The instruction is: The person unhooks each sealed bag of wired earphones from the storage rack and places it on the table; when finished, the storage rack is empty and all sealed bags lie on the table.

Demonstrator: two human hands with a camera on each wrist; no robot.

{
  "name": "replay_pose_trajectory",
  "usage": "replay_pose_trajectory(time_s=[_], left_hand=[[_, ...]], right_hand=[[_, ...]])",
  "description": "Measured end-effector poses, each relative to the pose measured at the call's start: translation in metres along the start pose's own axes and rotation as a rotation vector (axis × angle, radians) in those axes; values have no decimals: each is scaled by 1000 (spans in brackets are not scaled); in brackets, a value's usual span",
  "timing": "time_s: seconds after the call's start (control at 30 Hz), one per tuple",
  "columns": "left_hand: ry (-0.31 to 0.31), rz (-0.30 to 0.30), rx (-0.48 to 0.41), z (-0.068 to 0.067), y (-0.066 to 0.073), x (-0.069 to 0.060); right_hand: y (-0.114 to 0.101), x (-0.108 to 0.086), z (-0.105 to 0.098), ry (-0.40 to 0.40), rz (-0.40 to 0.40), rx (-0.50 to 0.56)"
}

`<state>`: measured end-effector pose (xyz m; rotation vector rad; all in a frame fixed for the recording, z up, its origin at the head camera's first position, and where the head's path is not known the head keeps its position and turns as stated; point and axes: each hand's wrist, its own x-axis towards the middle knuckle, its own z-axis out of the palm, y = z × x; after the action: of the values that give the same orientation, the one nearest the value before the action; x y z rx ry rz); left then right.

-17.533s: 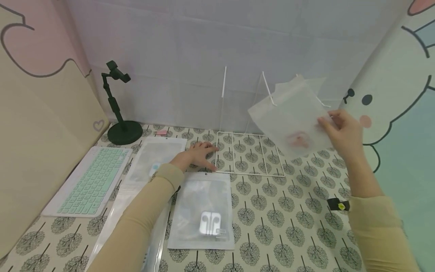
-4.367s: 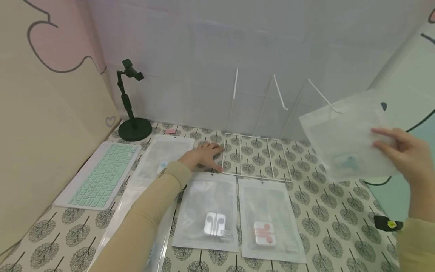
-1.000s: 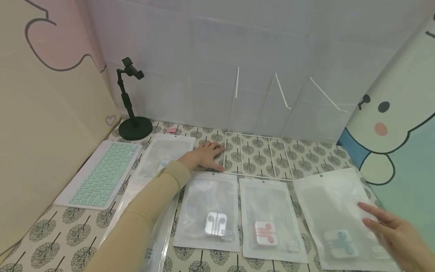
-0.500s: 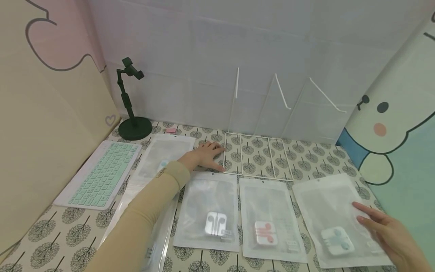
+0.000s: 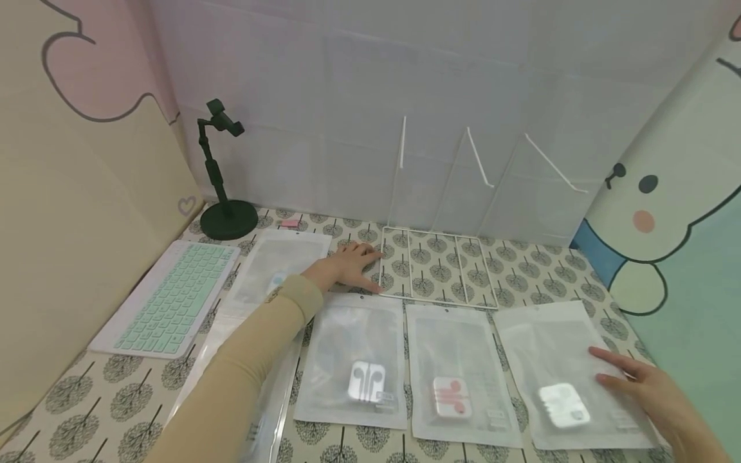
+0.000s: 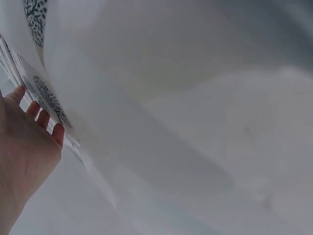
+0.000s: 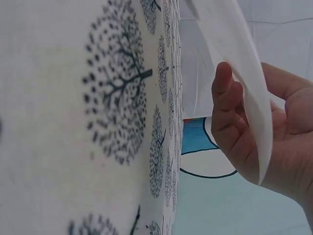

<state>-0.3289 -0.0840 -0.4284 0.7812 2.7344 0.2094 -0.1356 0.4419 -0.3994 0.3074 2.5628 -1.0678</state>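
Observation:
My right hand (image 5: 651,389) pinches the right edge of a frosted zip bag (image 5: 552,347) at the table's front right. In the right wrist view, the bag's edge (image 7: 257,107) runs between my thumb and fingers, a little off the cloth. A white earphone case (image 5: 563,405) with pale blue earphones shows through the bag. My left hand (image 5: 350,265) rests with fingers spread at the left side of a white wire rack (image 5: 434,300) with three bare hooks. Two more bags lie side by side in front of it: one with grey earphones (image 5: 366,382), one with pink earphones (image 5: 451,397).
Under my left forearm lie more clear bags (image 5: 278,257), partly hidden. A mint keyboard (image 5: 168,299) is at the left, with a dark green phone stand (image 5: 228,218) behind it. A small pink item (image 5: 289,224) lies near the back wall. Tree-patterned cloth (image 5: 527,276) covers the table.
My right hand took the pink-earphone bag, then the blue-earphone bag, off the hooks. Both are now at the front, the blue one lowered and shifted slightly left. My left hand stays put.

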Motion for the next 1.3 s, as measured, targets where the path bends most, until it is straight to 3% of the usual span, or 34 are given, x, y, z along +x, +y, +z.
replay_pose_trajectory(time_s=[0.17,0.4,0.57,0.67,1.0,1.13,1.3], left_hand=[[9,2,-6,0,0,-1],[13,1,-13,1,0,0],[13,-1,-22,1,0,1],[10,0,-21,1,-1,1],[2,0,-10,1,0,0],[3,4,-7,0,0,0],[4,5,-12,0,0,0]], right_hand=[[4,-2,-1,-44,-105,-27],[9,1,-4,7,-342,-350],[7,4,-4,20,-452,-476],[5,5,-4,-3,-466,-511],[6,15,1,-160,-498,-492],[7,19,0,-219,-428,-472],[5,23,-2,-234,-347,-485]])
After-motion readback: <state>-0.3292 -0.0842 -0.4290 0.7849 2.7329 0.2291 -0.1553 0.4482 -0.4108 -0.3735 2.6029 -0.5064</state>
